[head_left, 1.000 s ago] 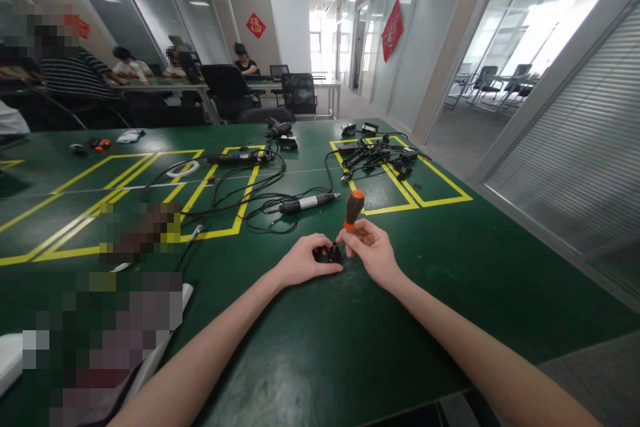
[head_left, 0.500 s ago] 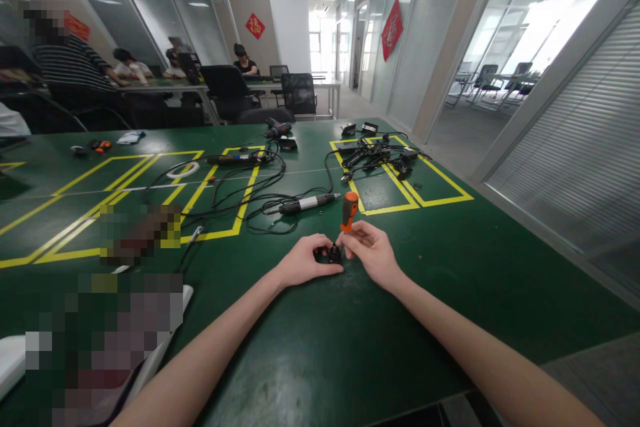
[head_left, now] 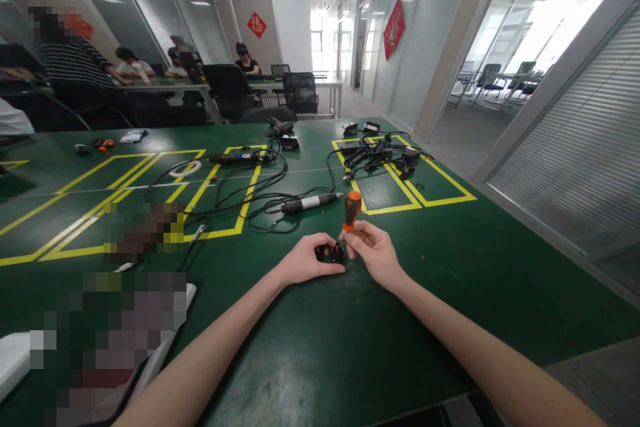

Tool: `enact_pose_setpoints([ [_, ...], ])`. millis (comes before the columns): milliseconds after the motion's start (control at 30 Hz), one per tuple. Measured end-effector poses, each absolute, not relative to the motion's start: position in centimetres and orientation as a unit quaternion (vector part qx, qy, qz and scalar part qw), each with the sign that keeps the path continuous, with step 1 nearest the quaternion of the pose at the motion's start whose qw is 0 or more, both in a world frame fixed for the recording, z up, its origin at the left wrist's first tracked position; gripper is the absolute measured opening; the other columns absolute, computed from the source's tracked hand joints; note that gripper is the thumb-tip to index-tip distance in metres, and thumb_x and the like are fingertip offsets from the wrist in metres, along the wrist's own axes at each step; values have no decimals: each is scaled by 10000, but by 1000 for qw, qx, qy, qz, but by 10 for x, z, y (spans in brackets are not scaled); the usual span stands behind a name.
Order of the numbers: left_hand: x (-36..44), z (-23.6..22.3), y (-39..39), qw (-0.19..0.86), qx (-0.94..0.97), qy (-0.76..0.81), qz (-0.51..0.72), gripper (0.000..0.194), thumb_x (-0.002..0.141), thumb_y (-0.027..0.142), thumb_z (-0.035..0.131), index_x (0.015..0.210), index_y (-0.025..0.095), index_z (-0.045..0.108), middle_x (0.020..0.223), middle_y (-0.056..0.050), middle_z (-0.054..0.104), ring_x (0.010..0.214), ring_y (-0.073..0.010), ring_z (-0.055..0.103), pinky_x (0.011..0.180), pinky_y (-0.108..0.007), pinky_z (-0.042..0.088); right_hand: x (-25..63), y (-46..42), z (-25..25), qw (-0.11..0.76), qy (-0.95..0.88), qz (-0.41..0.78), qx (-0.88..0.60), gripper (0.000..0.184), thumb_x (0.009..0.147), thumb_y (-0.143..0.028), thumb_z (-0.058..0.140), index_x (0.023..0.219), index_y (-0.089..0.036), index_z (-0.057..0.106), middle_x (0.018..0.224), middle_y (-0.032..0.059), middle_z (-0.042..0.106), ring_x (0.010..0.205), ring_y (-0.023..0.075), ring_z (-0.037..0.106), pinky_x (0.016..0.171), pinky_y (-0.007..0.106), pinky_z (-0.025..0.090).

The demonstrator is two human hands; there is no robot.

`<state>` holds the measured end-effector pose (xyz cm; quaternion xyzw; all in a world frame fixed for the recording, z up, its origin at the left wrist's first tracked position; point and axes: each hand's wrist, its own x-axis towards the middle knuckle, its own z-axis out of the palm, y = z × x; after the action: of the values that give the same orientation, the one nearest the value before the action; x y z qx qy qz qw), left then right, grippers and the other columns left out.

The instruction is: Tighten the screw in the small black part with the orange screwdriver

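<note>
My left hand (head_left: 315,258) is curled around a small black part (head_left: 337,253) on the green table, its thumb and fingers closed on it. The part has a short upright stem; its exact kind is too small to tell. Just to the right, my right hand (head_left: 373,250) grips a screwdriver (head_left: 352,210) low down, near its shaft. The orange and dark grey handle points up and leans slightly. Fingers hide the screwdriver's tip, so I cannot tell whether it touches the black part.
Beyond my hands lies a grey and black electric screwdriver (head_left: 310,202) with looping cable. Black tools and cords (head_left: 377,155) pile up at the back right. A cordless drill (head_left: 279,127) stands further back. Yellow tape (head_left: 240,232) marks the table (head_left: 430,280). Blurred-out objects lie left.
The view has shifted very slightly. The screwdriver handle leans a little more to the right, and more of the black part shows between my hands. Both hands keep their places.
</note>
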<state>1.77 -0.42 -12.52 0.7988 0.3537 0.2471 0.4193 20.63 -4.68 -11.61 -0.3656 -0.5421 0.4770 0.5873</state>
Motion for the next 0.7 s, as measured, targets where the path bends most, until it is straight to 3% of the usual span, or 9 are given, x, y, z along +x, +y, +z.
enact_pose_setpoints([
  [233, 16, -129, -1, 466, 769, 347, 268, 448, 674, 360, 897, 947, 172, 596, 825, 27, 605, 735, -132, 547, 689, -253, 427, 205, -47, -117, 599, -537, 485, -343, 311, 877, -487, 744, 947, -202, 642, 757, -3, 668, 526, 110, 559, 538, 267, 476],
  [533, 15, -133, 2, 490, 757, 338, 269, 430, 659, 386, 906, 859, 160, 600, 804, 20, 606, 718, -129, 534, 691, -259, 423, 206, -49, -115, 586, -549, 486, -345, 312, 902, -496, 715, 881, -191, 653, 749, 12, 685, 513, 101, 538, 533, 262, 468],
  [700, 15, -128, 1, 495, 756, 332, 271, 415, 648, 343, 908, 930, 155, 668, 805, 22, 612, 729, -129, 527, 695, -257, 411, 205, -51, -113, 594, -531, 495, -347, 346, 809, -475, 818, 922, -212, 625, 736, 8, 705, 540, 118, 555, 525, 256, 479],
])
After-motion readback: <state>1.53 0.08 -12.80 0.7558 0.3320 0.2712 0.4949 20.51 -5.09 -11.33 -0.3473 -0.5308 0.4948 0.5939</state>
